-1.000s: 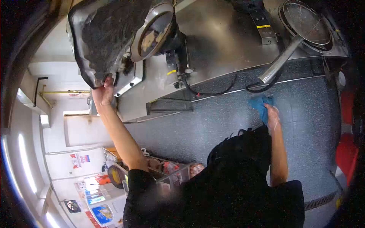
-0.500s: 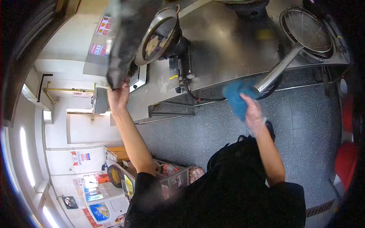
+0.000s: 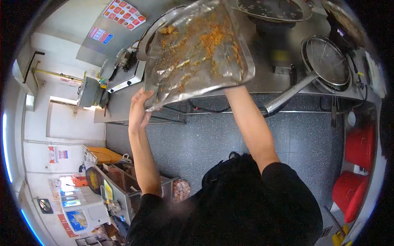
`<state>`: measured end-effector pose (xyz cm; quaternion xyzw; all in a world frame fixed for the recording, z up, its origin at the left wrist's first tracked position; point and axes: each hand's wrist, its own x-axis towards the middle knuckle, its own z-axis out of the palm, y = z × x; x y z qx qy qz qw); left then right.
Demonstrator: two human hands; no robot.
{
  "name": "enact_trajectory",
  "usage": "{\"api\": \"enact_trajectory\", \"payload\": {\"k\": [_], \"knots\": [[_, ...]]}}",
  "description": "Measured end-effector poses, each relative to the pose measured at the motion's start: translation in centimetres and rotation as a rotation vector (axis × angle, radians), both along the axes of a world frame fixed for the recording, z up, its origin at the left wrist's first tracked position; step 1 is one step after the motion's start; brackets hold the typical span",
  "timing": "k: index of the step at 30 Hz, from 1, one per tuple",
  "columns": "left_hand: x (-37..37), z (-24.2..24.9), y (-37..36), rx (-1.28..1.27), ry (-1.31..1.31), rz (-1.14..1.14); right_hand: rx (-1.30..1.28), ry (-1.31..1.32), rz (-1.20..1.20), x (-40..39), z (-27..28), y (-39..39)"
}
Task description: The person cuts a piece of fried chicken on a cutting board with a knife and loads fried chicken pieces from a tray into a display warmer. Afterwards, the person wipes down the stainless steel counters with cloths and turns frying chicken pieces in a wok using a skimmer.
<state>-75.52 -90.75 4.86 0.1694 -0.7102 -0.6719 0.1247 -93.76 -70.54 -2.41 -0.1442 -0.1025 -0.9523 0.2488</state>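
A metal tray (image 3: 197, 57), dented and smeared with orange-brown crumbs and grease, is held up in front of me, tilted so its inner face shows. My left hand (image 3: 141, 104) is closed around its near left corner, thumb on the rim. My right forearm (image 3: 250, 123) reaches up under the tray's near edge; that hand is hidden behind the tray, so its fingers and anything in them cannot be made out. Behind the tray's left side, part of a round pan rim (image 3: 143, 45) shows.
A long-handled strainer (image 3: 328, 61) rests over a bowl on the steel counter (image 3: 262, 78), its handle jutting past the front edge. A wide pan (image 3: 275, 10) stands at the back. On the left is a gas stove (image 3: 127, 80). Red bins (image 3: 357, 151) stand at right.
The tray has swung down from upright on the left to face me across the counter. My right hand, which held a blue cloth, has moved up behind it; the cloth is out of sight.
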Motion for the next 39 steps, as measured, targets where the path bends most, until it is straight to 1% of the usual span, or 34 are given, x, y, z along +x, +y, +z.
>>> {"api": "enact_trajectory", "payload": {"k": [4, 6, 9, 12, 14, 18, 21, 22, 25, 26, 28, 29, 32, 34, 36, 39], "knots": [[1.7, 0.9, -0.6, 0.023, 0.005, 0.003, 0.175, -0.034, -0.034, -0.2, -2.7, -0.2], [1.9, 0.7, -0.7, -0.016, 0.029, 0.033, 0.195, -0.025, -0.024, 0.1, -2.2, -0.6], [1.4, 1.3, -0.4, 0.02, 0.085, 0.061, 0.156, 0.015, 0.025, 0.7, -0.5, -3.0], [1.0, 1.9, -1.2, 0.032, 0.096, 0.007, 0.119, 0.045, 0.069, 1.2, 1.1, -6.3], [1.2, 2.1, -1.5, 0.056, 0.08, 0.005, 0.16, 0.046, 0.055, 1.1, 1.0, -6.9], [2.3, 1.5, -1.0, 0.033, 0.118, 0.053, 0.318, -0.013, -0.005, 1.5, -2.7, -4.5], [3.9, 2.3, -1.0, 0.052, 0.034, 0.054, 0.439, -0.058, -0.037, 2.3, -5.4, -2.8], [4.2, 2.5, 0.0, 0.054, 0.054, 0.183, 0.472, -0.073, -0.045, 2.6, -6.3, -2.3], [4.6, 3.4, 1.4, -0.036, 0.102, 0.22, 0.555, -0.113, -0.068, 3.5, -8.4, -0.8], [4.8, 3.2, 0.5, -0.019, 0.091, 0.148, 0.574, -0.128, -0.077, 3.7, -8.8, -0.2], [5.0, 2.8, 0.1, -0.033, 0.083, 0.225, 0.598, -0.14, -0.105, 3.7, -9.4, 0.7], [5.3, 2.5, 0.1, -0.037, 0.077, 0.266, 0.608, -0.14, -0.118, 3.7, -9.4, 1.2], [5.4, 2.5, -0.2, 0.006, 0.049, 0.272, 0.619, -0.136, -0.171, 3.3, -9.3, 2.1], [5.1, 1.1, -2.3, 0.037, 0.072, 0.234, 0.612, -0.125, -0.208, 2.8, -8.6, 2.2], [4.2, 1.2, -2.7, 0.046, 0.085, 0.157, 0.59, -0.11, -0.24, 2.0, -7.1, 1.8], [1.7, 2.3, 0.1, 0.044, 0.134, 0.369, 0.529, -0.105, -0.264, 0.9, -4.8, 0.5]]}}
